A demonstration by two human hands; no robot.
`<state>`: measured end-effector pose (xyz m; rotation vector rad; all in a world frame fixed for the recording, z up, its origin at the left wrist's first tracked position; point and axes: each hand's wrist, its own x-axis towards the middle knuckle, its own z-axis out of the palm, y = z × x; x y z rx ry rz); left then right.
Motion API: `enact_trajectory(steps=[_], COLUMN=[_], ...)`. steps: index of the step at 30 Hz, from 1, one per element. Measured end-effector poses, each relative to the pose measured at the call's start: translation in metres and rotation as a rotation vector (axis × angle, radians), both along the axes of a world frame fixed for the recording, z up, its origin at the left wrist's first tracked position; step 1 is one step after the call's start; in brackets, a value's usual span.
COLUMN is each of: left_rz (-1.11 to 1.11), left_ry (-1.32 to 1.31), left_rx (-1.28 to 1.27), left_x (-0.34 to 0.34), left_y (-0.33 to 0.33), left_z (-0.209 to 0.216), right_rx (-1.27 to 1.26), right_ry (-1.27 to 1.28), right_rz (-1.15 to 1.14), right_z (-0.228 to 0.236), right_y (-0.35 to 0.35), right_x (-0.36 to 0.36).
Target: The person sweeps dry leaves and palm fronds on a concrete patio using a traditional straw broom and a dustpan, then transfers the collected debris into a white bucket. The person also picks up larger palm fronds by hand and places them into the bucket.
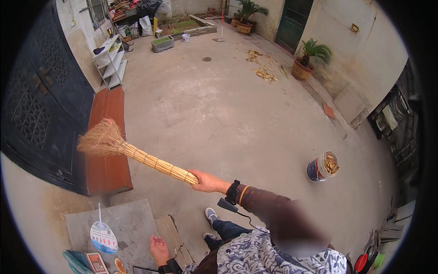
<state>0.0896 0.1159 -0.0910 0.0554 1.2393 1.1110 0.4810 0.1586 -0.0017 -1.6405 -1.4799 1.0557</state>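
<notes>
My right hand (206,181) is closed around the handle end of a straw broom (154,162), its arm stretched across to the left. The broom is held up off the ground, its bound stalks slanting to bristles that spread over a red-brown step by the dark door. Lower down, my left hand (159,251) is empty, fingers loosely apart, beside a grey stone slab (132,223). On that slab lies a white and blue hand fan (104,237).
A bucket of dry leaves (329,164) stands on the concrete to the right. Leaf piles (264,74) lie near a potted palm (303,68) along the far right wall. A white shelf rack (112,66) stands left, past the red-brown step (108,176). A long-handled dustpan (219,39) is far back.
</notes>
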Motion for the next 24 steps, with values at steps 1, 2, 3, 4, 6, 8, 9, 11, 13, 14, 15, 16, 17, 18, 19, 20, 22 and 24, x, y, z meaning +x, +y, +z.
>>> enact_trajectory(steps=[1,2,3,4,6,8,9,11,13,14,15,16,17,18,19,20,22,24], left_rz=[-0.081,-0.148,-0.208,-0.271,-0.411,-0.516,-0.558,-0.656,-0.782,-0.834,-0.883,-0.924,-0.952,-0.975,-0.989,-0.976,-0.950,-0.878], left_ry=[0.008,-0.003,-0.009,-0.005,0.006,0.047,0.071,0.172,0.333,0.428,0.506,0.576,0.664,0.759,0.878,0.892,0.977,0.908], left_rx=[-0.024,0.005,0.027,0.056,0.074,0.084,0.074,0.089,0.139,0.191,0.254,0.317,0.367,0.419,0.430,0.481,0.463,0.442], left_x=[0.024,0.050,0.077,0.104,0.161,0.220,0.252,0.316,0.374,0.393,0.410,0.426,0.437,0.445,0.443,0.450,0.470,0.492], left_y=[0.006,0.011,0.016,0.022,0.025,0.032,0.036,0.043,0.048,0.060,0.070,0.078,0.088,0.101,0.109,0.124,0.152,0.185], left_z=[-0.002,-0.004,-0.005,-0.006,-0.008,-0.009,-0.011,-0.020,-0.029,-0.034,-0.041,-0.049,-0.055,-0.057,-0.072,-0.073,-0.078,-0.088], right_rx=[-0.009,-0.086,-0.153,-0.195,-0.309,-0.414,-0.420,-0.459,-0.491,-0.481,-0.489,-0.479,-0.490,-0.480,-0.458,-0.442,-0.416,-0.421], right_ry=[-0.042,-0.105,-0.111,-0.112,-0.075,-0.037,0.020,0.096,0.114,0.171,0.209,0.246,0.272,0.312,0.367,0.393,0.471,0.508], right_rz=[-0.064,-0.140,-0.220,-0.294,-0.467,-0.615,-0.661,-0.780,-0.911,-0.948,-0.994,-1.033,-1.086,-1.129,-1.164,-1.200,-1.286,-1.287], right_z=[-0.007,-0.016,-0.026,-0.035,-0.052,-0.063,-0.065,-0.064,-0.057,-0.056,-0.054,-0.053,-0.053,-0.054,-0.066,-0.069,-0.084,-0.101], right_y=[-0.032,-0.065,-0.098,-0.130,-0.192,-0.242,-0.266,-0.305,-0.341,-0.348,-0.355,-0.362,-0.365,-0.362,-0.361,-0.353,-0.342,-0.329], right_x=[0.033,0.063,0.091,0.118,0.166,0.215,0.243,0.298,0.351,0.370,0.388,0.410,0.430,0.447,0.454,0.473,0.517,0.558])
